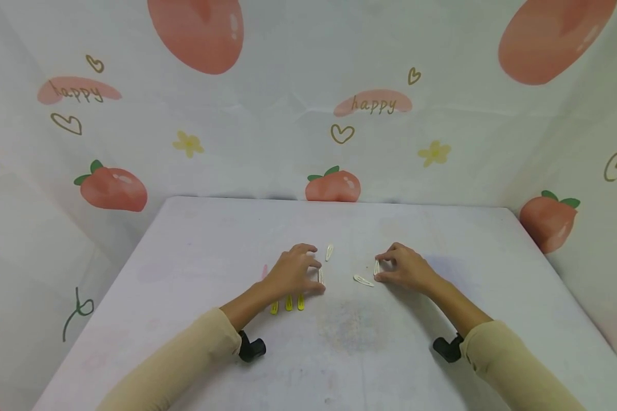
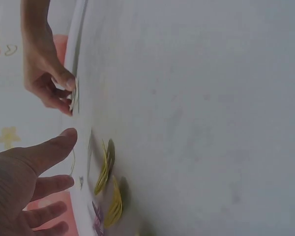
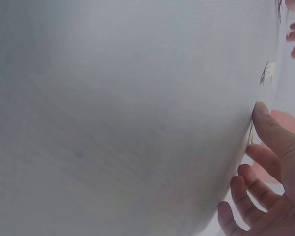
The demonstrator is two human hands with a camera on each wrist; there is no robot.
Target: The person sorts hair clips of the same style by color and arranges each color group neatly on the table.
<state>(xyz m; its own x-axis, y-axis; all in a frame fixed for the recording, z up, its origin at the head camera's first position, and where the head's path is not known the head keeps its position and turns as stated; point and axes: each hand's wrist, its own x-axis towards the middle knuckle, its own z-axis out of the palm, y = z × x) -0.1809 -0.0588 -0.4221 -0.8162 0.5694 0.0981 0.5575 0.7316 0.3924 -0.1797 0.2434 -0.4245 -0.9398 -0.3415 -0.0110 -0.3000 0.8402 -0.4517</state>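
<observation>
In the head view, my left hand (image 1: pixel 294 269) has its fingers spread, thumb and index finger at either end of a white snap hair clip (image 1: pixel 321 276). The left wrist view shows a gap between that thumb and the clip (image 2: pixel 73 162). My right hand (image 1: pixel 406 269) pinches another white hair clip (image 1: pixel 376 267) end to end between thumb and forefinger, its other fingers loosely bent. Between the hands lie two more white clips, one farther back (image 1: pixel 329 252) and one slanted (image 1: pixel 363 280) beside the right thumb.
Several yellow hair clips (image 1: pixel 289 303) stand in a row in front of the left wrist. A pink clip (image 1: pixel 265 271) shows partly behind the left hand. The white table (image 1: pixel 360 365) ends at a peach-print cloth backdrop (image 1: pixel 267 137). Black wrist cameras (image 1: pixel 252 348) sit at both cuffs.
</observation>
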